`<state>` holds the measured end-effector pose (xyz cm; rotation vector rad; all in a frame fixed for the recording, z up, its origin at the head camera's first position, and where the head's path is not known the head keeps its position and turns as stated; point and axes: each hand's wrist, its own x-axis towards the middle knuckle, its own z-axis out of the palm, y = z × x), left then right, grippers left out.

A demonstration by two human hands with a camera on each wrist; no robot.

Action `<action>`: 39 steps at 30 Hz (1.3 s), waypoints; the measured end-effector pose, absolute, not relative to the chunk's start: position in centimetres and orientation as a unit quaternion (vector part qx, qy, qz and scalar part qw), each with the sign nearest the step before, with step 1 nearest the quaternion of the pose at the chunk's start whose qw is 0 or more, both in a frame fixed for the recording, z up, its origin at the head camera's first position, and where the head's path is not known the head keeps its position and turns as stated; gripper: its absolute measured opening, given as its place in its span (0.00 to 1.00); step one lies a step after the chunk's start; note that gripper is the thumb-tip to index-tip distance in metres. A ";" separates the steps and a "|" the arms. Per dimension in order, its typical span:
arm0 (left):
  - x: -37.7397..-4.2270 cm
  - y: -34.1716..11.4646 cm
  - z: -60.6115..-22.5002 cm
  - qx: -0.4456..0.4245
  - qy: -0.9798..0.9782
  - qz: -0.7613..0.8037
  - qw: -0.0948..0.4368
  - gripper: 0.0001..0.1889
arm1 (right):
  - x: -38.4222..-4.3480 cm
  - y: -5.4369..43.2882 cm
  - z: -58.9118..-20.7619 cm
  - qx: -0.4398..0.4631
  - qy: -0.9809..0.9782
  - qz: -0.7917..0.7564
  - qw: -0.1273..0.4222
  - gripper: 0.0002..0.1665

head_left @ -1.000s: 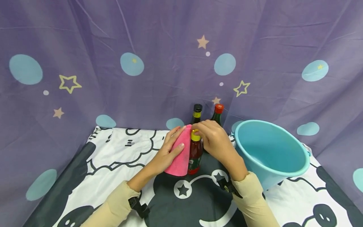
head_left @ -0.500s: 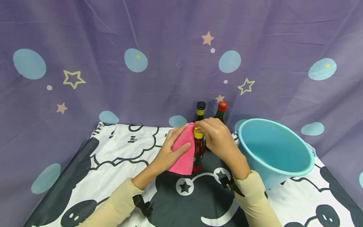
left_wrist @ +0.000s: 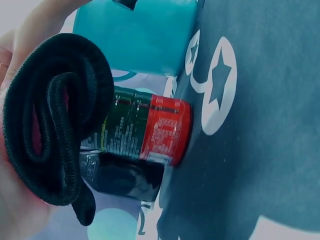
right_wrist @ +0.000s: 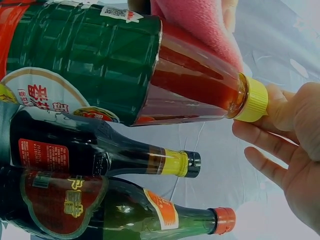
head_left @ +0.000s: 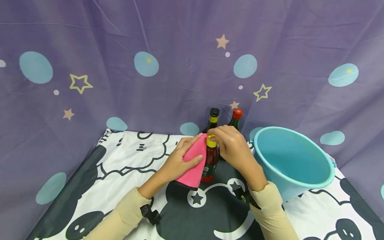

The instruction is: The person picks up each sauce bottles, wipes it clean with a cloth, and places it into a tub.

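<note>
My left hand (head_left: pixel 178 161) holds a folded pink cloth (head_left: pixel 193 163) against the left side of a red sauce bottle (head_left: pixel 211 158). The cloth's black edge, rolled in layers (left_wrist: pixel 57 120), shows in the left wrist view. The bottle stands upright on the printed sheet, with a green label (right_wrist: pixel 85 55) and red sauce inside. At its top, the thumb and fingertips of my right hand (head_left: pixel 232 143) pinch the yellow cap (right_wrist: pixel 255 99). In the right wrist view that hand's other fingers (right_wrist: pixel 265 167) spread loosely beside the cap, which sits on the bottle's neck.
Behind stand a dark bottle with a black cap (head_left: pixel 214 115) and a green bottle with a red cap (head_left: pixel 237 116). A light blue bucket (head_left: pixel 271 176) stands at the right. A purple patterned curtain (head_left: pixel 150 100) hangs along the back.
The cloth's lower end has swung a little left and toward me, baring its black edge. The head view has shifted slightly. Both hands keep their places at the bottle.
</note>
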<state>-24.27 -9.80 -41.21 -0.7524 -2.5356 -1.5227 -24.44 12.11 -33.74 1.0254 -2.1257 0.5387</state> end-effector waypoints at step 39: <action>-25.1 -12.0 -41.1 -0.274 -0.877 -0.393 -0.025 0.36 | -24.4 12.2 -33.7 0.401 -0.815 0.218 0.356 0.12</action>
